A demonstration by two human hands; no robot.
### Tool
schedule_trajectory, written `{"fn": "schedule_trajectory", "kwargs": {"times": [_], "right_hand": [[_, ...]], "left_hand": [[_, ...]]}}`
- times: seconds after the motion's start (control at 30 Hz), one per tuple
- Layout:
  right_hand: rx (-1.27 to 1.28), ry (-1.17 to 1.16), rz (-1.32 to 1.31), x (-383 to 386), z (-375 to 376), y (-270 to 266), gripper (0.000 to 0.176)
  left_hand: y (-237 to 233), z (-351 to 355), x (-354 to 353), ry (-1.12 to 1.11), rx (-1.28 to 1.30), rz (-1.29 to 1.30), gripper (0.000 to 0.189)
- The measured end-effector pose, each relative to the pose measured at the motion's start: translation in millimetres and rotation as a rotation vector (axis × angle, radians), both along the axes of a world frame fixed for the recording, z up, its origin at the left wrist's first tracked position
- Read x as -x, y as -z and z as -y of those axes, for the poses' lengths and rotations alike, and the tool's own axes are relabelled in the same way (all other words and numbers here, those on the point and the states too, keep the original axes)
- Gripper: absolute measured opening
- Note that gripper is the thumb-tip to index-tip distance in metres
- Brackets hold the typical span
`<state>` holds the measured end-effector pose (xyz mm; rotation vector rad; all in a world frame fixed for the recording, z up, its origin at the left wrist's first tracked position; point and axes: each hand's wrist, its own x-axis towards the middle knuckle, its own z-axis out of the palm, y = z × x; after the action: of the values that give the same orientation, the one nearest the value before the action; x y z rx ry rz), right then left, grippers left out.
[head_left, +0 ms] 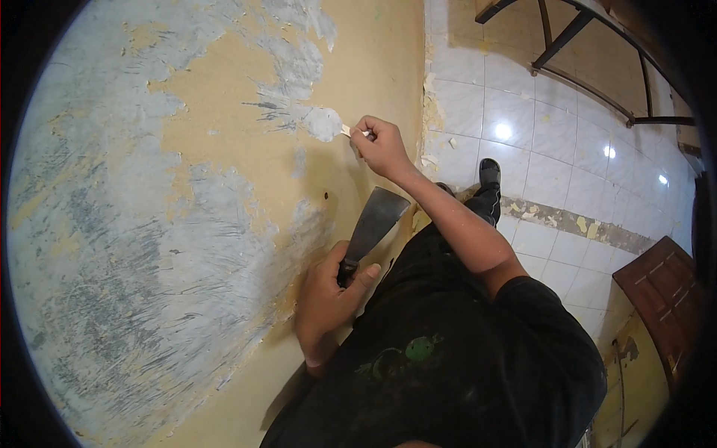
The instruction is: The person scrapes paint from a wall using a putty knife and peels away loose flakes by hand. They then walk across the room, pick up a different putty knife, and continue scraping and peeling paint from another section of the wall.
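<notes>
My right hand (379, 147) pinches a small pale strip (345, 130) against the wall, at the edge of a light bare patch (323, 124). Whether the strip is loose or still joined to the wall's coating is unclear. Lower down, my left hand (327, 293) is closed around the dark handle of a wide scraper (376, 222). Its blade points up and slightly right, in front of the wall. The wall (224, 97) has yellow paint with large grey-white scraped areas.
White floor tiles (508, 104) lie at the right, with paint flakes and a grey strip (575, 222) across them. A dark metal frame (562, 39) stands at the upper right. A brown panelled wooden piece (661, 280) is at the right edge.
</notes>
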<state>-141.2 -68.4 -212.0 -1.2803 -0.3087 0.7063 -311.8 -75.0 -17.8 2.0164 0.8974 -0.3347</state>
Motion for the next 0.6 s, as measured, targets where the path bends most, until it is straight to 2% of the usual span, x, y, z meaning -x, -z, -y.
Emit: {"fn": "schedule_trajectory", "kwargs": {"times": [0.07, 0.13, 0.27, 0.33, 0.47, 0.53, 0.6], "right_hand": [[0.025, -0.008, -0.021, 4, 0, 2, 0.022], [-0.195, 0.093, -0.18, 9, -3, 4, 0.026], [-0.131, 0.037, -0.153, 4, -4, -3, 0.029], [-0.089, -0.042, -0.002, 3, -7, 0, 0.028], [-0.175, -0.042, -0.078, 5, -7, 0, 0.024], [-0.012, 0.004, 0.073, 7, -6, 8, 0.02], [-0.056, 0.01, -0.017, 6, -3, 6, 0.019]], "left_hand": [[0, 1, -1, 0.002, 0.007, 0.024, 0.034], [1, 1, 0, -0.005, 0.008, 0.023, 0.034], [4, 0, 1, 0.008, -0.01, 0.001, 0.035], [1, 1, -1, 0.008, -0.011, -0.006, 0.035], [1, 0, -1, 0.016, -0.033, -0.019, 0.034], [2, 0, -1, 0.014, -0.027, -0.009, 0.034], [1, 0, -3, 0.013, -0.021, 0.002, 0.034]]}}
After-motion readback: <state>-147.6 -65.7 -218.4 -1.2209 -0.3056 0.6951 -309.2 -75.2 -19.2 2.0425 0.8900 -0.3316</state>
